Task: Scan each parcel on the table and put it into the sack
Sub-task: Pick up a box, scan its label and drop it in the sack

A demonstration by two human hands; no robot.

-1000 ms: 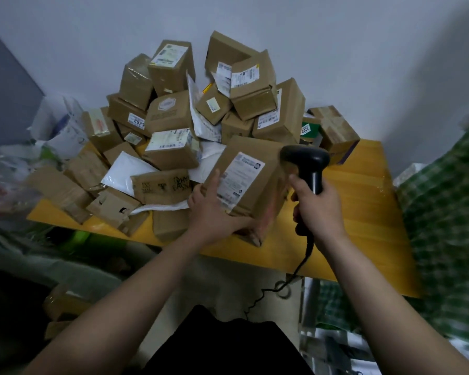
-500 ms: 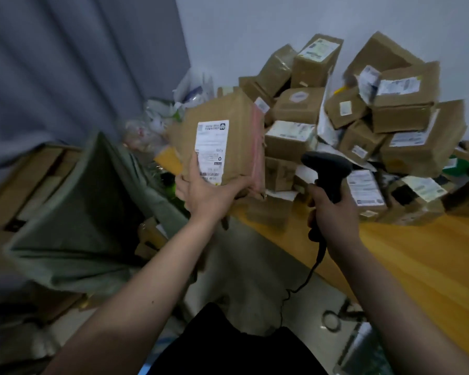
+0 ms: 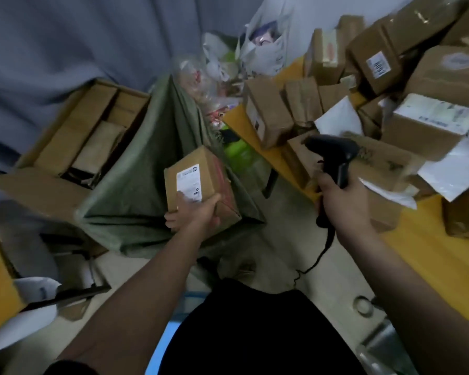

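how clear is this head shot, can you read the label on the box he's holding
Head view: dim, soft with motion blur; the label on the parcel in the left hand is unreadable; wide-angle bend tilts the table; scanner is a dark shape.

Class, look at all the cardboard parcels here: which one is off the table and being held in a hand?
The brown parcel with the white label, gripped by the left hand over the green sack. The others lie piled on the table.
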